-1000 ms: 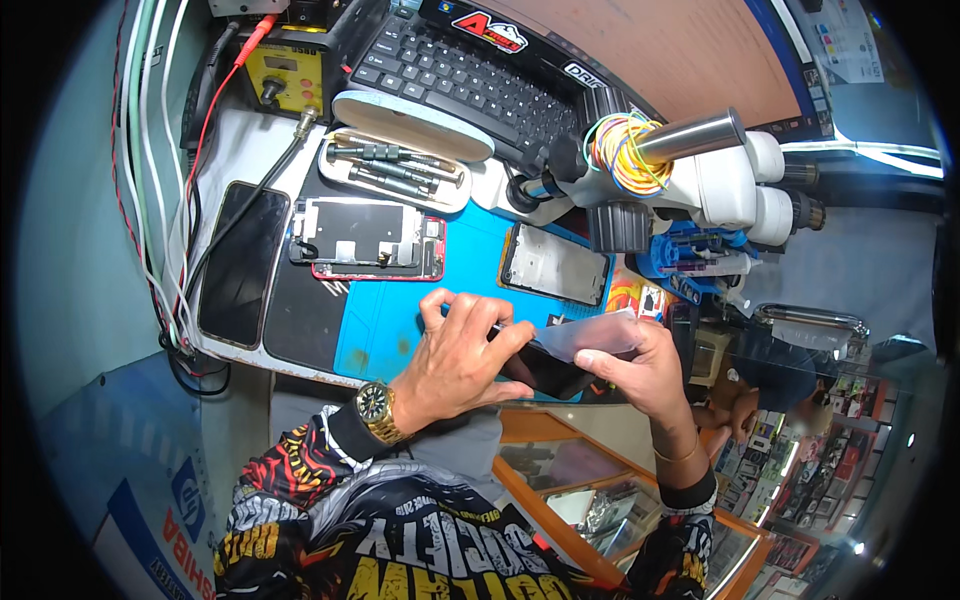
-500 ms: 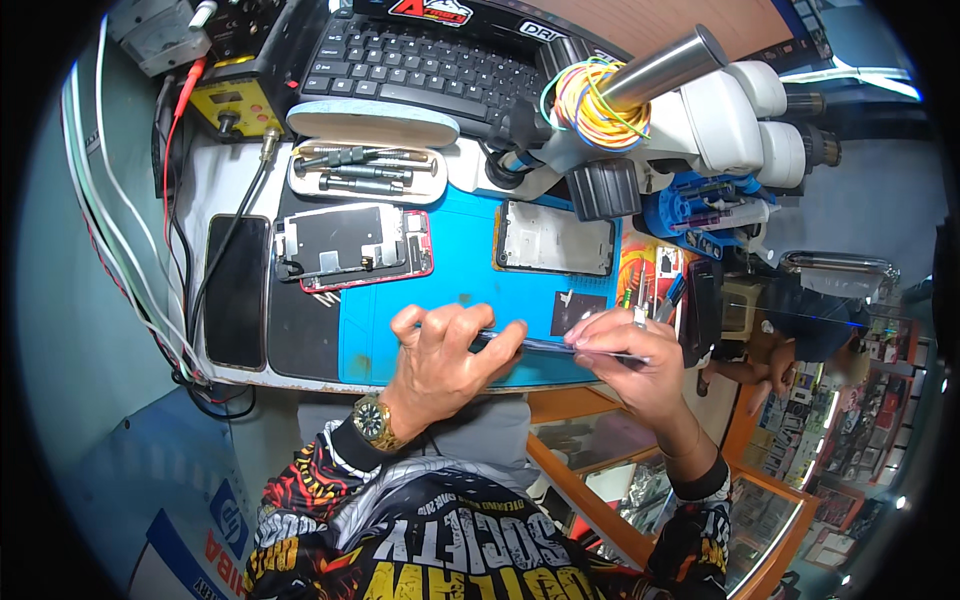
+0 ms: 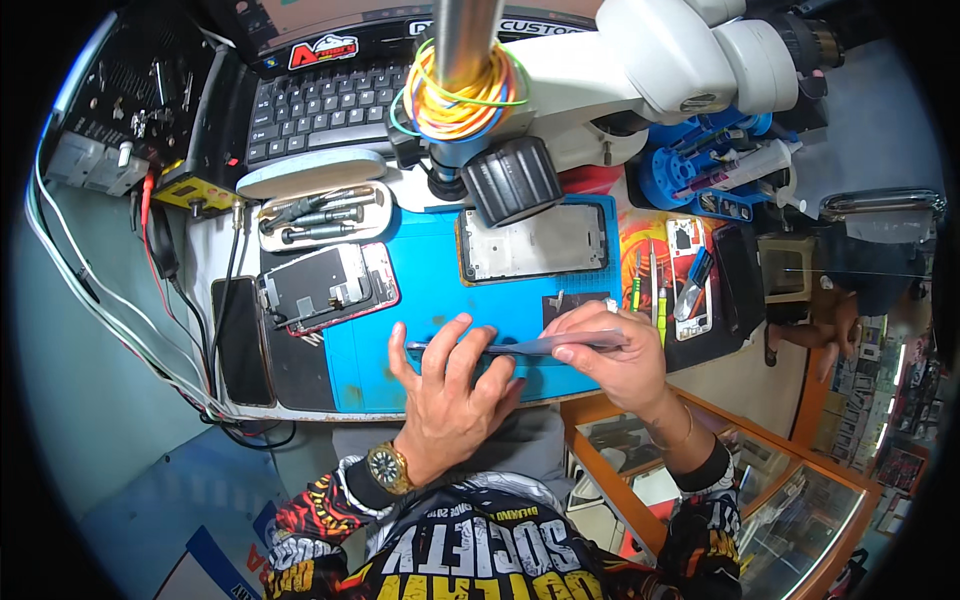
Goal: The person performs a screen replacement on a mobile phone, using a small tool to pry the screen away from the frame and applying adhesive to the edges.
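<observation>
Over the blue mat (image 3: pixel 375 375), my left hand (image 3: pixel 450 390) grips a slim dark object (image 3: pixel 414 346) seen almost edge-on. It looks like a phone, though the fingers hide most of it. Between the thumb and fingers of my right hand (image 3: pixel 615 355) is a thin, greyish, see-through sheet (image 3: pixel 560 344). Its left end reaches the dark object by my left fingertips; whether it is stuck to it I cannot tell. Beyond the hands lies a phone frame (image 3: pixel 535 243) with a bare metal inside. An opened phone part with a red edge (image 3: pixel 330 287) rests at the left.
A microscope (image 3: pixel 660 60) with coiled wires (image 3: pixel 455 105) overhangs the back of the mat. At the left are a dark phone (image 3: pixel 241 340) and a screwdriver case (image 3: pixel 325 220). Slim tools (image 3: pixel 654 285) and a blue holder (image 3: pixel 672 180) stand right. A keyboard (image 3: pixel 320 110) sits behind.
The sheet in my right hand has tilted, so more of its face shows. My left fingers have spread farther along the dark object. The whole view has shifted.
</observation>
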Motion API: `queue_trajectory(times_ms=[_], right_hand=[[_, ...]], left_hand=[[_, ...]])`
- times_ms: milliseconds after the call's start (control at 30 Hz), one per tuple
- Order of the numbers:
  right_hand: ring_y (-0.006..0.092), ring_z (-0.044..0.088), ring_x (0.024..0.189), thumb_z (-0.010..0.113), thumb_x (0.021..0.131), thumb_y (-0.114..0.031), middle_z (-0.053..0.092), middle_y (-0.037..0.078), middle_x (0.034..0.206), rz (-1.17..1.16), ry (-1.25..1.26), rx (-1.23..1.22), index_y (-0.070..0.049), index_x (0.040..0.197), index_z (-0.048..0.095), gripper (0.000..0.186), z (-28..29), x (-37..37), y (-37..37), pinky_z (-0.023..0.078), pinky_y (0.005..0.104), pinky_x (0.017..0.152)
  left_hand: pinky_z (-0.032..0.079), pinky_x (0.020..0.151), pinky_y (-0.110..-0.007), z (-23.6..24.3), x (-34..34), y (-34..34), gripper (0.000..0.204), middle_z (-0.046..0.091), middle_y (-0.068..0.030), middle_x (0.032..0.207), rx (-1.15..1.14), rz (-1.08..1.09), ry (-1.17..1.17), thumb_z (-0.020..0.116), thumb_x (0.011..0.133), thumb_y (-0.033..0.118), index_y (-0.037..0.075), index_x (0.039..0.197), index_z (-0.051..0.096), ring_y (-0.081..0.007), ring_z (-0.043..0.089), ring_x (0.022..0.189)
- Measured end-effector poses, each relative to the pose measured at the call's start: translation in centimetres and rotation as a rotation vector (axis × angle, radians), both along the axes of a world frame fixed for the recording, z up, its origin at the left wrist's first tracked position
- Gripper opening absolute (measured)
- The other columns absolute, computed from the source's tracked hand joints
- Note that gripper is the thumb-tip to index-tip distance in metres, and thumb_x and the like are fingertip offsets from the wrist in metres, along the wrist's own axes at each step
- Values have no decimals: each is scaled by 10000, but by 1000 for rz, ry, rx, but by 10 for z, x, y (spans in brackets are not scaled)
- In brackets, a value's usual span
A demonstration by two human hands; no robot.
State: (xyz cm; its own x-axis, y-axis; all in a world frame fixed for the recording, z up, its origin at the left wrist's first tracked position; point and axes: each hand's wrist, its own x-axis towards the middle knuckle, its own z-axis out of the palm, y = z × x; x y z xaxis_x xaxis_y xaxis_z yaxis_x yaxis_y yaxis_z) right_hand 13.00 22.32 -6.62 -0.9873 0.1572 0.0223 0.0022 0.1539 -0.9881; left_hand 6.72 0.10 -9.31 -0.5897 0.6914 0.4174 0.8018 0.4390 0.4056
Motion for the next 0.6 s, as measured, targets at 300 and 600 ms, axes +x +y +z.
queue_trajectory(times_ms=[300,600], right_hand=[[169,713,815,803,894,-60,753,98,951,15,-46,15,18,999,757,139,10,-3,2,543,294,735],[186,728,823,801,893,-69,752,92,943,28,-30,77,28,1003,753,155,12,-4,4,547,296,743]], left_hand=[[162,1130,-800,9,11,14,566,556,-105,1273,-9,95,-95,926,699,305,149,1108,568,-376,472,1341],[149,1110,-824,22,11,21,496,558,-114,1269,-55,135,-157,918,703,292,128,1053,607,-399,456,1372]])
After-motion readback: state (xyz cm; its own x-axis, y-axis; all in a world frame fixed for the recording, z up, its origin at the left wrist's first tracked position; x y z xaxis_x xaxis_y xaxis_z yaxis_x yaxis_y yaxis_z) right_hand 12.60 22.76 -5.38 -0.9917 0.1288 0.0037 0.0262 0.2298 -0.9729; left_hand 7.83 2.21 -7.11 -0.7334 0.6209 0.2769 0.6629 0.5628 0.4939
